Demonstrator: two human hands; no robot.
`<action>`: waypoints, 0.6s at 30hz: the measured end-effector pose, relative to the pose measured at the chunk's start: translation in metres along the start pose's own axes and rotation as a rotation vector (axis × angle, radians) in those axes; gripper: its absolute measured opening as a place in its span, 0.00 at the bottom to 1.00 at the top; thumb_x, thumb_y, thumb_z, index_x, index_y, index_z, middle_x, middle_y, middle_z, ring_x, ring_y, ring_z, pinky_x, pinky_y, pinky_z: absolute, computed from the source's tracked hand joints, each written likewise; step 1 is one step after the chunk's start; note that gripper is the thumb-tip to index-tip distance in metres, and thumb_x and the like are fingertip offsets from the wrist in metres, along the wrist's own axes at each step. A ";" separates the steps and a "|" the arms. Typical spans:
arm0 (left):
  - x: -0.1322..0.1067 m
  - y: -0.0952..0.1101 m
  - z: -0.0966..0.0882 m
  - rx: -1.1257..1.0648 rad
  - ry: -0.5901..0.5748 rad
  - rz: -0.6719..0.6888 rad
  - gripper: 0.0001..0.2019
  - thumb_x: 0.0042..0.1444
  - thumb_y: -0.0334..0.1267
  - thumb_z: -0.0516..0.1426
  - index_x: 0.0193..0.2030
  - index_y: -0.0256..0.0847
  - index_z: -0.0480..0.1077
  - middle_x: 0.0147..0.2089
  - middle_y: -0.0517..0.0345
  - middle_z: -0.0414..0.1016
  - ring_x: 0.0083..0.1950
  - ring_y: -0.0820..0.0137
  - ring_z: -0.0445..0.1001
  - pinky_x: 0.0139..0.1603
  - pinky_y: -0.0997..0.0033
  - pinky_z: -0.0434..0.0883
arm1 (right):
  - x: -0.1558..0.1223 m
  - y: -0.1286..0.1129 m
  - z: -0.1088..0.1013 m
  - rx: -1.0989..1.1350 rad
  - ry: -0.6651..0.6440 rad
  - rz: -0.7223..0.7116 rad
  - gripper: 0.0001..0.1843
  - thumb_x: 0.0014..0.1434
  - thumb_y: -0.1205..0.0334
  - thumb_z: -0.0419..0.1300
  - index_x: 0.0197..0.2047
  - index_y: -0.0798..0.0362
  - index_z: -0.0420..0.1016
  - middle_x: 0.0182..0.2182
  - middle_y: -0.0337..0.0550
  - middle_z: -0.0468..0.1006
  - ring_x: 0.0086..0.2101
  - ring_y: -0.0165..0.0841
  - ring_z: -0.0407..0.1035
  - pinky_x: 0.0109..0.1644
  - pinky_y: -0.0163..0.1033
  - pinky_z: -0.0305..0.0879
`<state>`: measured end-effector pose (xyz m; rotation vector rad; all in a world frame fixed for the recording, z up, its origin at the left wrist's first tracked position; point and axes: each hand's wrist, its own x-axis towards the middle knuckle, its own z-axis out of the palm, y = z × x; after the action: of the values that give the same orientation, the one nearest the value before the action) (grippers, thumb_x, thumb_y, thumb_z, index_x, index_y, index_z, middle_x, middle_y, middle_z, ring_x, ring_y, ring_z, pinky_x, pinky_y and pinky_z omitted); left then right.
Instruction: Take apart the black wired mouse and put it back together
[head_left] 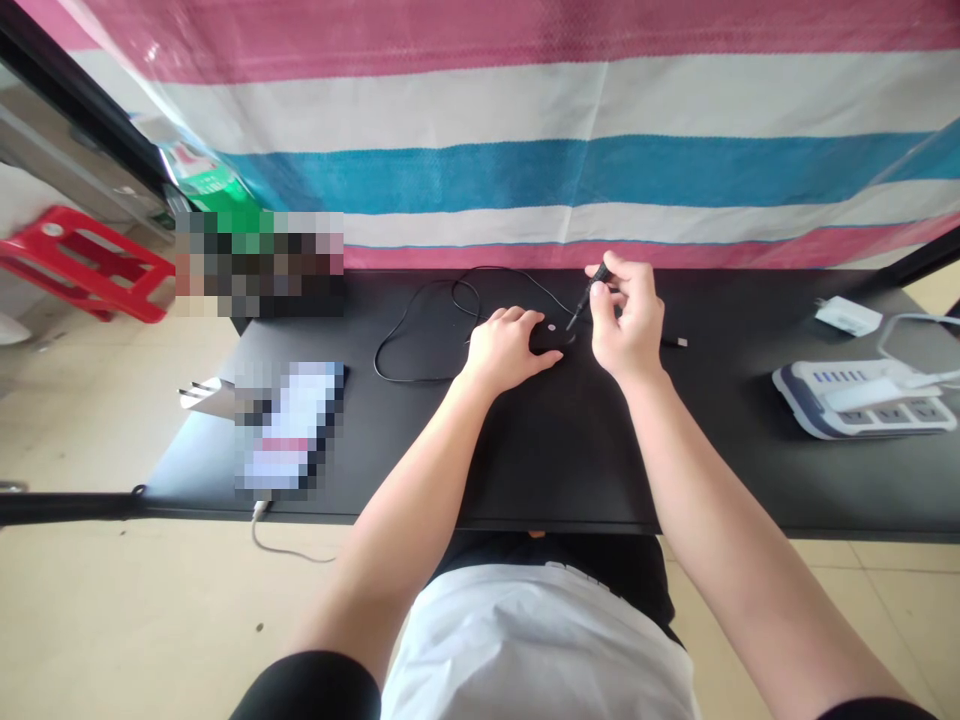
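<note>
At the middle of the black surface (570, 450), a little toward 12 o'clock, lies a black mouse (553, 335). The left hand (504, 350) rests on its 9 o'clock side, with the fingers bent over it and pressing it down, so most of the mouse is hidden; how tightly they close on it I cannot tell. The right hand (628, 322) stands just beside the mouse at 3 o'clock. Its thumb and fingers are pinched closed on a thin black screwdriver (589, 292). The screwdriver is tilted, with the handle up toward 1 o'clock and the tip down on the mouse, near a small pale round spot.

A black cable (420, 330) goes out from the mouse toward 10 o'clock and makes loose loops on the surface at 9 o'clock of the left hand. Its plug (679, 342) lies near the right hand at 3 o'clock.

Far at 3 o'clock there is a white power strip (862, 400), and a white adapter (847, 316) lies near it at 12 o'clock. At 8 o'clock, near the edge of the surface, lies a blurred flat thing (289, 430). Behind the surface hangs a striped sheet (525, 150) in pink, white and blue. A red stool (82, 262) lies on the floor far at 9 o'clock.
</note>
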<state>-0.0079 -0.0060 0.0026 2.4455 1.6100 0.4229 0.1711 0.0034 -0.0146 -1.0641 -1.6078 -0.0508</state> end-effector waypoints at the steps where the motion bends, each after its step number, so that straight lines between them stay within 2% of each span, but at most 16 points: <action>1: 0.000 0.000 0.000 0.001 0.001 0.001 0.29 0.55 0.54 0.61 0.60 0.42 0.71 0.56 0.52 0.77 0.58 0.57 0.73 0.53 0.61 0.73 | 0.000 0.000 0.000 0.004 -0.013 -0.005 0.17 0.70 0.52 0.49 0.57 0.48 0.67 0.45 0.49 0.82 0.42 0.36 0.79 0.40 0.40 0.77; 5: 0.000 0.000 0.001 0.004 0.003 0.009 0.30 0.55 0.54 0.62 0.61 0.41 0.70 0.56 0.51 0.77 0.58 0.57 0.73 0.53 0.61 0.73 | 0.001 0.002 -0.002 -0.033 -0.016 -0.026 0.18 0.68 0.50 0.52 0.55 0.50 0.68 0.42 0.49 0.82 0.39 0.38 0.79 0.42 0.45 0.78; 10: 0.000 0.001 0.000 0.002 0.002 0.012 0.30 0.55 0.54 0.62 0.61 0.41 0.71 0.56 0.51 0.77 0.58 0.57 0.73 0.53 0.60 0.73 | 0.002 0.005 -0.001 -0.091 0.040 -0.037 0.18 0.66 0.47 0.55 0.51 0.50 0.69 0.37 0.47 0.80 0.31 0.36 0.76 0.36 0.45 0.77; 18: -0.001 0.001 -0.001 0.003 0.002 0.008 0.29 0.55 0.54 0.62 0.61 0.42 0.71 0.56 0.52 0.77 0.59 0.57 0.73 0.53 0.61 0.73 | 0.000 0.009 -0.001 -0.118 0.042 -0.003 0.19 0.65 0.47 0.56 0.53 0.50 0.68 0.35 0.46 0.80 0.33 0.38 0.77 0.39 0.47 0.77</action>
<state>-0.0074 -0.0070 0.0037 2.4552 1.6037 0.4246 0.1779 0.0084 -0.0186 -1.1438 -1.5840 -0.1704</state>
